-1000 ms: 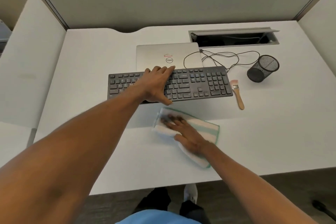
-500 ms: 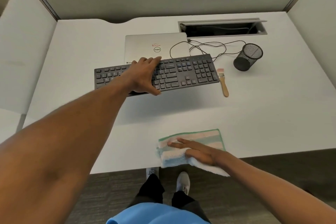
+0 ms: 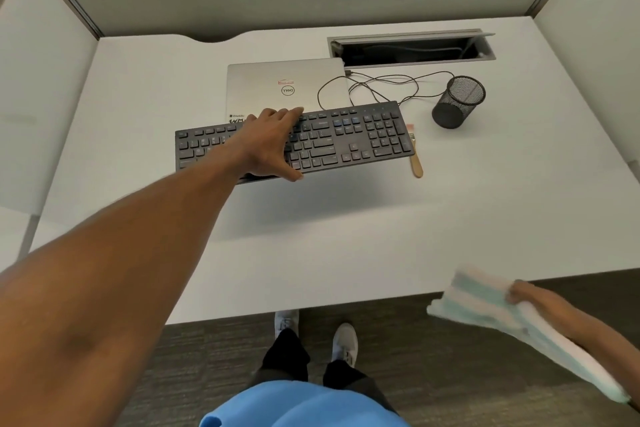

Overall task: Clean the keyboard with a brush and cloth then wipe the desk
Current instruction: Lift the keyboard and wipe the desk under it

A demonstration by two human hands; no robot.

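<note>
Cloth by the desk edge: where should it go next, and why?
Probably onto the white desk, under the black keyboard: the left hand holds it raised, casting a shadow, while the right hand grips the green-striped white cloth past the front edge.

left hand (image 3: pixel 273 142) grips a black rectangular keyboard (image 3: pixel 363 135) above the white desk (image 3: pixel 346 246); right hand (image 3: pixel 530 295) holds a blurred green-striped cloth (image 3: pixel 485 305) at its near edge.

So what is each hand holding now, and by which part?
The left hand holds the keyboard at its middle, thumb on the near edge, fingers across the keys. The right hand grips the striped cloth; blur hides exactly where.
</note>
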